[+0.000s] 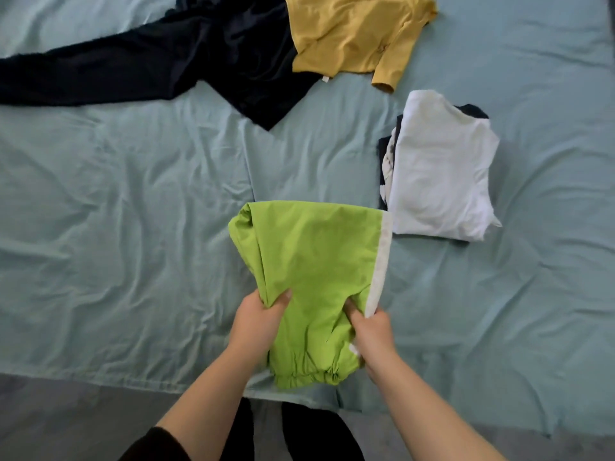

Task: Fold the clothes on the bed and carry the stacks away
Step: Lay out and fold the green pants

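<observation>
A lime-green garment [312, 261] with a white side stripe lies folded near the bed's front edge, its gathered waistband toward me. My left hand [258, 319] grips its left edge, thumb on top of the cloth. My right hand [369, 327] pinches the right edge beside the white stripe. To the right sits a folded stack [439, 174] with a white garment on top and dark pieces beneath. A dark navy garment [159, 61] is spread unfolded at the far left, and a mustard-yellow top [352, 31] lies crumpled at the far middle.
A pale teal sheet [116, 211], wrinkled, covers the bed. Its front edge [133, 382] runs along the bottom of the view, with grey floor [66, 420] below. My dark-clothed legs [299, 430] stand against that edge.
</observation>
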A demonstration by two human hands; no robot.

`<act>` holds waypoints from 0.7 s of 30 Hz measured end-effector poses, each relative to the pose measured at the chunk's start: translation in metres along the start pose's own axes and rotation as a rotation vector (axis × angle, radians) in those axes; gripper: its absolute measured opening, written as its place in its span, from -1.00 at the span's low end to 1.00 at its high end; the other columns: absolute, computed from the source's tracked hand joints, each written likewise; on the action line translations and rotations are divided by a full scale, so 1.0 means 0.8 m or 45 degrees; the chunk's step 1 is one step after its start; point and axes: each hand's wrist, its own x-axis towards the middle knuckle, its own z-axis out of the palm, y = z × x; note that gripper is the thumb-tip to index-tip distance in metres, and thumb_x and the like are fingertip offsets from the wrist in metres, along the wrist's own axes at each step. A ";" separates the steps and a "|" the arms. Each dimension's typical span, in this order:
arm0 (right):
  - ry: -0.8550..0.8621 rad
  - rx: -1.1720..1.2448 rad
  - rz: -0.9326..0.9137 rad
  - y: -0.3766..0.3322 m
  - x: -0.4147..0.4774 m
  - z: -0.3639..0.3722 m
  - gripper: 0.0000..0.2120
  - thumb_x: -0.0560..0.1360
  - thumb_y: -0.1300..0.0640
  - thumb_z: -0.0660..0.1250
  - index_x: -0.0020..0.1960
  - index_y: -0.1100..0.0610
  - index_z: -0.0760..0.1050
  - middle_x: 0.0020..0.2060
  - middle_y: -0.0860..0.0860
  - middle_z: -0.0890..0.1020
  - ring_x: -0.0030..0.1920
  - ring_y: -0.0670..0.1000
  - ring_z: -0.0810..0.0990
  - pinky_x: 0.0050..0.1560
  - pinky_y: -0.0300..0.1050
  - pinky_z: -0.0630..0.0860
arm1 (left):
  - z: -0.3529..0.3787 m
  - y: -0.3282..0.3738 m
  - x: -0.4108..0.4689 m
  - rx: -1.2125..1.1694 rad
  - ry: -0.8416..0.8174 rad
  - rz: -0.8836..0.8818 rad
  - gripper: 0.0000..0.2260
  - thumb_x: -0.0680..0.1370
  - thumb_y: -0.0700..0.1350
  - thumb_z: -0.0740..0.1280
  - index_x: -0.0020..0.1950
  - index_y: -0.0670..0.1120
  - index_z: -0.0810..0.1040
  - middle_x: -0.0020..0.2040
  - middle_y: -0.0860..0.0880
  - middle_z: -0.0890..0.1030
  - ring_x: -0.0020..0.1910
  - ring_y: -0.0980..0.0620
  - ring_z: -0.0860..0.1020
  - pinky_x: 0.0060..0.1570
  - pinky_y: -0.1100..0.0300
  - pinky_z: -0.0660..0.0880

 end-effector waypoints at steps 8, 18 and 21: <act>0.073 0.190 -0.187 -0.118 0.076 -0.156 -0.83 0.42 0.09 0.49 -0.04 0.07 0.58 -0.18 -0.02 0.72 -0.16 -0.01 0.70 -0.14 -0.12 0.61 | 0.128 0.162 0.040 -0.140 -0.298 0.033 -0.73 0.50 -0.05 0.44 0.16 -0.10 0.59 0.07 -0.03 0.67 0.07 -0.04 0.63 0.15 0.02 0.54; 0.307 -0.103 -0.431 -0.255 0.242 -0.245 -0.56 0.57 0.06 0.28 0.41 0.16 0.36 0.27 0.15 0.53 0.18 0.10 0.56 0.22 0.07 0.48 | 0.253 0.306 0.169 0.284 -0.175 0.309 -0.45 0.52 0.05 0.39 0.43 -0.12 0.32 0.36 -0.11 0.47 0.25 -0.10 0.50 0.20 0.05 0.45; 0.493 -0.771 -0.744 -0.267 0.259 -0.240 -0.47 0.59 0.00 0.18 0.52 0.05 0.18 0.48 0.08 0.30 0.46 0.11 0.29 0.43 0.12 0.24 | 0.269 0.299 0.176 0.797 0.190 0.469 -0.05 0.46 0.18 0.38 0.57 -0.01 -0.23 0.57 -0.15 0.02 0.53 -0.18 0.07 0.46 -0.10 0.07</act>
